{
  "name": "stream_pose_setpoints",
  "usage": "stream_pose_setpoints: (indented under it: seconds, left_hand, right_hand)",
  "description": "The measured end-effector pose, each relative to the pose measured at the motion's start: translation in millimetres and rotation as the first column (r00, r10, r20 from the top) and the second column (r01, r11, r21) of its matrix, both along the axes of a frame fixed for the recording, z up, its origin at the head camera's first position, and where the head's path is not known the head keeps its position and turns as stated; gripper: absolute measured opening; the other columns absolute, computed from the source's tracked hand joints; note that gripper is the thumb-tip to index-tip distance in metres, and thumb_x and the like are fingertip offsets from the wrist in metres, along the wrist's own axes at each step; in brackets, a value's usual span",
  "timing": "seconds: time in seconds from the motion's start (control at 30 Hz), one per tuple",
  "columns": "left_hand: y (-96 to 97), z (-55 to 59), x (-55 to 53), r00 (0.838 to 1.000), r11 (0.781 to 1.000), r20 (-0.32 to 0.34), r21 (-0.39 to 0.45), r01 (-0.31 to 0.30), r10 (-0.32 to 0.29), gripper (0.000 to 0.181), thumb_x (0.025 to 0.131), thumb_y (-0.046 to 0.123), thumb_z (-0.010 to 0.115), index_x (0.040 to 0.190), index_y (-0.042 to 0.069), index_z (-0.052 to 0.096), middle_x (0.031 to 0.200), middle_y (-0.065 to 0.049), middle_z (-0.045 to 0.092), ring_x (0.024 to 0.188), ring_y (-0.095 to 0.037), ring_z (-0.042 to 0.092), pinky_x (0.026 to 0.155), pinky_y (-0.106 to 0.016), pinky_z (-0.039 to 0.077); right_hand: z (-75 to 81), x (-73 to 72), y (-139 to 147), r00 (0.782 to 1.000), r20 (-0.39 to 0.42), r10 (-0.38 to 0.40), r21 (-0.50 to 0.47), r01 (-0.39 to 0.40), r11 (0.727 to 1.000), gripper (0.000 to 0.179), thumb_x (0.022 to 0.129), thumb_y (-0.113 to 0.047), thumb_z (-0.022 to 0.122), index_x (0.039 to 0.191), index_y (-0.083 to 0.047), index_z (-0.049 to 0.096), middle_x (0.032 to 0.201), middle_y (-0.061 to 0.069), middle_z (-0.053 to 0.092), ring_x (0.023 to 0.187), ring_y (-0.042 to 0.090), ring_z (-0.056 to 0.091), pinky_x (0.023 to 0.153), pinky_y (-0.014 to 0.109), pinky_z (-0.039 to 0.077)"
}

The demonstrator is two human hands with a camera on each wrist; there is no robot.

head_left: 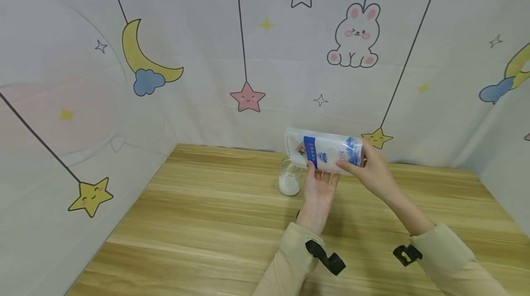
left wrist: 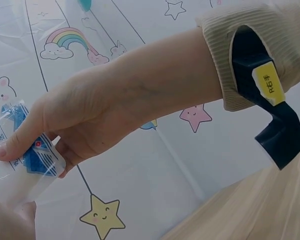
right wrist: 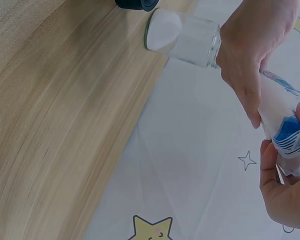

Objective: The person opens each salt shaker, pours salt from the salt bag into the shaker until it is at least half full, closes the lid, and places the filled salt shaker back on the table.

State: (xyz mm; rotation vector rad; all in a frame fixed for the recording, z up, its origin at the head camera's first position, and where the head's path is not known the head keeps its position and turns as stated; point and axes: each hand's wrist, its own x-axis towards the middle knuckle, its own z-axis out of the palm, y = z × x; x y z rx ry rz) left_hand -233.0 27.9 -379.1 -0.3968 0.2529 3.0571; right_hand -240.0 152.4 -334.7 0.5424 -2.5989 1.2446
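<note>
Head view: you held a soft plastic bag (head_left: 329,143) with blue print on its side above the bench (head_left: 198,222), its left end just over the mouth of a glass jar (head_left: 290,184) that stood upright. Your left hand (head_left: 319,197) had the bag from below, thumb on its front, fingers behind; your right hand (head_left: 374,171) gripped the other end between thumb and fingers. White contents lay in the jar's lower part, powder or grains, too small to tell. Bag end and rim overlapped; touching or apart, not clear. No falling stream made out. Left wrist view: mostly your right forearm with a black strap (left wrist: 250,57); right thumb pressed across the bag's printed end, left hand only partly in frame, its grip unreadable there. Right wrist view: jar appeared sideways from the camera's angle, your left hand close beside its mouth, both hands on the bag. Risks, as judged: lifting the right end too fast could send a rush over the rim; a small drift of the pouring end could spill onto the bench; hard squeezing could fold the soft plastic and choke the flow or burst it loose; a knock from your left hand, so near the glass, could tip the jar.
</note>
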Motion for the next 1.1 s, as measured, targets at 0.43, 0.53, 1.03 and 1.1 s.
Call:
stream_pose_setpoints:
  seconds: [0.43,0.53,1.03,1.1]
  left_hand:
    - [0.0,1.5,2.4,1.000,0.999,0.012,0.020,-0.026,0.025,0.041,0.100,0.022,0.045,0.136,0.005,0.039,0.131,-0.011,0.056,0.124,-0.024,0.054,0.107,-0.043,0.044]
    - [-0.1,1.8,2.8,0.999,0.999,0.017,0.027,-0.031,0.031,0.040,0.096,0.014,0.047,0.135,0.004,0.041,0.127,-0.011,0.058,0.120,-0.023,0.057,0.105,-0.043,0.046]
    - [1.6,0.8,1.5,1.000,0.999,0.017,0.026,-0.026,0.026,0.035,0.102,0.014,0.042,0.135,0.005,0.040,0.133,-0.012,0.053,0.126,-0.026,0.054,0.104,-0.042,0.047]
    - [1.6,0.9,1.4,1.000,0.999,0.017,0.023,-0.023,0.023,0.035,0.102,0.015,0.042,0.135,0.005,0.040,0.133,-0.012,0.054,0.126,-0.025,0.054,0.104,-0.042,0.047]
  right_hand:
    - [2.7,3.6,-2.6,0.999,0.014,-0.036,0.032,0.036,0.999,0.062,0.088,-0.034,0.069,0.134,-0.005,0.040,0.107,0.017,0.062,0.083,0.018,0.059,0.062,0.022,0.053]
    - [2.6,4.0,-2.7,0.999,0.013,-0.034,0.027,0.034,0.999,0.063,0.088,-0.034,0.069,0.134,-0.005,0.039,0.107,0.017,0.062,0.084,0.020,0.059,0.062,0.022,0.053]
    - [-1.2,1.3,-1.6,1.000,0.000,-0.026,0.016,0.026,1.000,0.060,0.088,-0.030,0.070,0.134,-0.006,0.039,0.108,0.016,0.063,0.082,0.013,0.060,0.063,0.022,0.054]
    - [-1.6,0.6,-1.4,1.000,-0.006,-0.021,0.013,0.021,1.000,0.060,0.088,-0.030,0.070,0.134,-0.006,0.039,0.108,0.016,0.063,0.082,0.011,0.061,0.063,0.022,0.054]
